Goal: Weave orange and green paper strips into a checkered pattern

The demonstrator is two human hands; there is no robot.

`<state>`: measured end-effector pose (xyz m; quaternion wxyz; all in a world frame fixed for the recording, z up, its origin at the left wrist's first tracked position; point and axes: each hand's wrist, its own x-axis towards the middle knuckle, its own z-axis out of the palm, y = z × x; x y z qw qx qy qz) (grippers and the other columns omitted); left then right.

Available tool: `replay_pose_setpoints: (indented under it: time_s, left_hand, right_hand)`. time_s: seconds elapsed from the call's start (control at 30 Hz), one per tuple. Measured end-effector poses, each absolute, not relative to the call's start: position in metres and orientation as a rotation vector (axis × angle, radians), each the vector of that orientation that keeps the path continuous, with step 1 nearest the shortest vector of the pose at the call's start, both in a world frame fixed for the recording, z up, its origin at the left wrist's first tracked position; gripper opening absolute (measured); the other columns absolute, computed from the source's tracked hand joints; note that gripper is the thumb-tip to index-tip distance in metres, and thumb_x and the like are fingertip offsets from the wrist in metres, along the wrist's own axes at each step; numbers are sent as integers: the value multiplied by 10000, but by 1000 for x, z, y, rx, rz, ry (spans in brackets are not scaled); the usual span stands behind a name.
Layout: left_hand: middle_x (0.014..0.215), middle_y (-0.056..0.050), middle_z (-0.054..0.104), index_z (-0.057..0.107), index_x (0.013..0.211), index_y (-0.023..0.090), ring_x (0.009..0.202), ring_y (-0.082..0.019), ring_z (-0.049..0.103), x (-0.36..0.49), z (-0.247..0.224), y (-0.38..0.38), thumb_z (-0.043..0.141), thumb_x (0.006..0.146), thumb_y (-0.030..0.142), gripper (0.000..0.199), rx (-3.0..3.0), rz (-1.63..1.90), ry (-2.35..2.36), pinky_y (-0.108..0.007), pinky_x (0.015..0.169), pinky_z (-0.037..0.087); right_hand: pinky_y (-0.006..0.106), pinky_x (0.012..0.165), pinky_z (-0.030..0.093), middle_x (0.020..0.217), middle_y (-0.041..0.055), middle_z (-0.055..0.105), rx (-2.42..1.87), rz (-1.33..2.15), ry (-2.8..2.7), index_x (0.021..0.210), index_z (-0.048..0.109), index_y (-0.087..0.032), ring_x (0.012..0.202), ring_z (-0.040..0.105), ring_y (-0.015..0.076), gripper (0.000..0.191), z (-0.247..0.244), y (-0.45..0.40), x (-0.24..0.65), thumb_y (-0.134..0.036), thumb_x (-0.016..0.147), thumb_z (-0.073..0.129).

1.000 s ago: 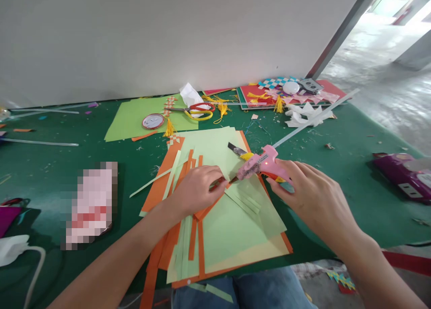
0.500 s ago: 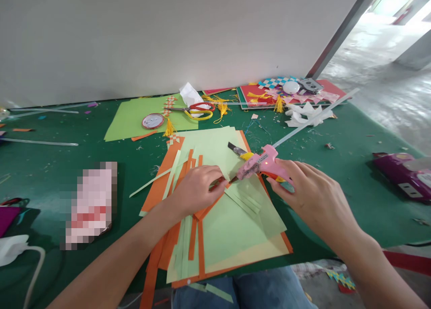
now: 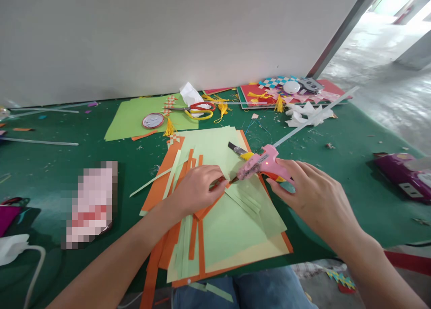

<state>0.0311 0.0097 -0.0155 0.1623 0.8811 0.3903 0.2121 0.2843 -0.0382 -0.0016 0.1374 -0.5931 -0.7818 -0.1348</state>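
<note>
My right hand (image 3: pixel 303 190) is closed round the handle of a pink hot glue gun (image 3: pixel 262 162), with a long clear glue stick (image 3: pixel 316 116) running out of its back. The gun's nozzle touches or nearly touches an orange paper strip (image 3: pixel 213 205) beside my left fingertips. My left hand (image 3: pixel 204 187) pinches that strip near its end; part of it is hidden under the fingers. Below lie pale green paper sheets (image 3: pixel 242 246) over orange ones. Pale green strips (image 3: pixel 244 200) lie on the sheets between my hands. A utility knife (image 3: pixel 235 148) rests behind the gun.
On the green table (image 3: pixel 128 161) at the back lie scissors (image 3: pixel 198 110), a tape roll (image 3: pixel 153 121), yellow tassels (image 3: pixel 222 109) and crumpled tissue (image 3: pixel 308 115). A blurred-out pink object (image 3: pixel 90 205) is at left, a white plug with cable (image 3: pixel 15 249) nearer. At right sits a purple device (image 3: pixel 402 174).
</note>
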Motion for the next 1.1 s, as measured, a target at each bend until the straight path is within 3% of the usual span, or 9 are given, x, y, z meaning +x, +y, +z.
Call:
replay_pose_setpoints:
  time_s: [0.83, 1.1]
  left_hand:
    - [842, -51, 727, 688, 878, 170, 787, -191, 679, 30, -15, 10, 514, 909, 252, 195, 2496, 592, 1115, -288, 724, 497]
    - [915, -12, 730, 640, 938, 203, 814, -161, 680, 31, -11, 8, 503, 893, 184, 146, 2442, 610, 1058, -275, 766, 498]
  right_hand:
    - [330, 628, 474, 926, 96, 703, -1727, -392, -2234, 1087, 578, -162, 767, 667, 238, 309, 1, -39, 286, -405, 901, 537]
    - [311, 562, 425, 866, 94, 720, -2005, -423, -1954, 1100, 586, -202, 728, 676, 264, 387, 10, -45, 306, -465, 819, 628]
